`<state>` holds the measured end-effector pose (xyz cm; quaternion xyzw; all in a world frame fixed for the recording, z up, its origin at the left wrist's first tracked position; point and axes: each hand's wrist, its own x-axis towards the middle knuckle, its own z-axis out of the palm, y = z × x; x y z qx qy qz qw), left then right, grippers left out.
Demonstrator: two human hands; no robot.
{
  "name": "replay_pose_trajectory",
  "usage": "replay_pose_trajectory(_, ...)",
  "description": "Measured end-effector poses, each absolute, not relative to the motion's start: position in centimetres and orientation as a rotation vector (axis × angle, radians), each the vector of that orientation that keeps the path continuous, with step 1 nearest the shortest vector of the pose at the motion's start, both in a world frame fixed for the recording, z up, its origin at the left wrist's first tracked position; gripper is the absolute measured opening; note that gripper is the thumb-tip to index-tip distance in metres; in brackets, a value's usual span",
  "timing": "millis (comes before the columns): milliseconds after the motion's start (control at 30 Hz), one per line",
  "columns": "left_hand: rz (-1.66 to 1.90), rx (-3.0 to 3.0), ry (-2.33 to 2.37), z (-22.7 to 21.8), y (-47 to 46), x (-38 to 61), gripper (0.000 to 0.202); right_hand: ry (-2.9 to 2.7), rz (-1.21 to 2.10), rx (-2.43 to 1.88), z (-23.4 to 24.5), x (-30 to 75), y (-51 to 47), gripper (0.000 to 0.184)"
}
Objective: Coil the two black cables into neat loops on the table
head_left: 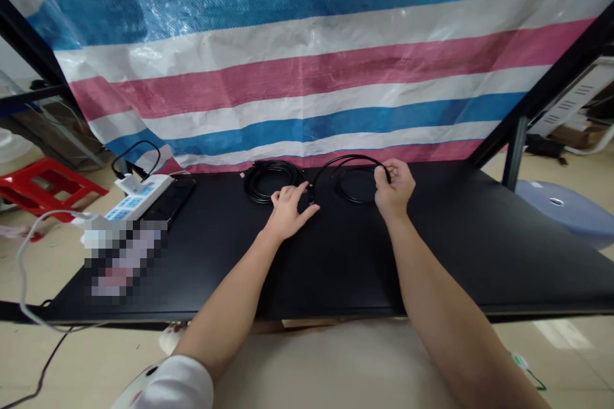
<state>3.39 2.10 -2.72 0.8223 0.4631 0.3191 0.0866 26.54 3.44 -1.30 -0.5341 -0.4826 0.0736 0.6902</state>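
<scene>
Two coils of black cable lie at the back of a black table [336, 268]. My right hand [394, 188] is closed on the right coil [352, 179], pinching its loops at the right side. My left hand [289, 208] rests on the table with its fingertips pinched on the cable stretch [311, 190] that runs between the coils. The left coil [268, 180] lies flat just behind that hand.
A white power strip [137, 198] with plugged-in cords and a dark phone [170, 201] lie at the table's left end. A striped tarp [307, 77] hangs behind. A red stool [45, 185] stands left, a blue stool [566, 211] right, and black frame posts [515, 153] flank the table.
</scene>
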Motion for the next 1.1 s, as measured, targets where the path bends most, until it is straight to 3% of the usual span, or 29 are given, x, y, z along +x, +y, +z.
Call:
replay_pose_trajectory(100, 0.975, 2.407, 1.368, -2.9, 2.4, 3.7, 0.040, -1.089, 0.284, -1.077, -1.2, 25.8, 3.4, 0.028)
replay_pose_trajectory(233, 1.151, 2.315, 1.500, -2.9, 2.6, 3.7, 0.042, -1.038, 0.451, -0.874, -0.9, 25.4, 3.3, 0.031)
replay_pose_trajectory(467, 1.188, 2.260, 1.300, -3.0, 2.7, 4.0, 0.021, -1.047, 0.625, -0.809, -0.3, 25.3, 3.1, 0.033)
replay_pose_trajectory(767, 1.387, 1.355, 1.253, -1.1, 3.2, 3.5, 0.011, -0.780, 0.697, -0.852, -0.8, 30.8, 3.4, 0.052)
replay_pose_trajectory(933, 1.497, 0.977, 1.185, -0.3, 3.1, 2.8, 0.024, -0.632, 0.760, -0.960, -1.9, 33.3, 4.1, 0.036)
replay_pose_trajectory(1100, 1.368, 0.810, 1.135, 0.5, 2.8, 2.0, 0.036, -0.542, 0.795, -1.141, -2.2, 32.5, 4.6, 0.011)
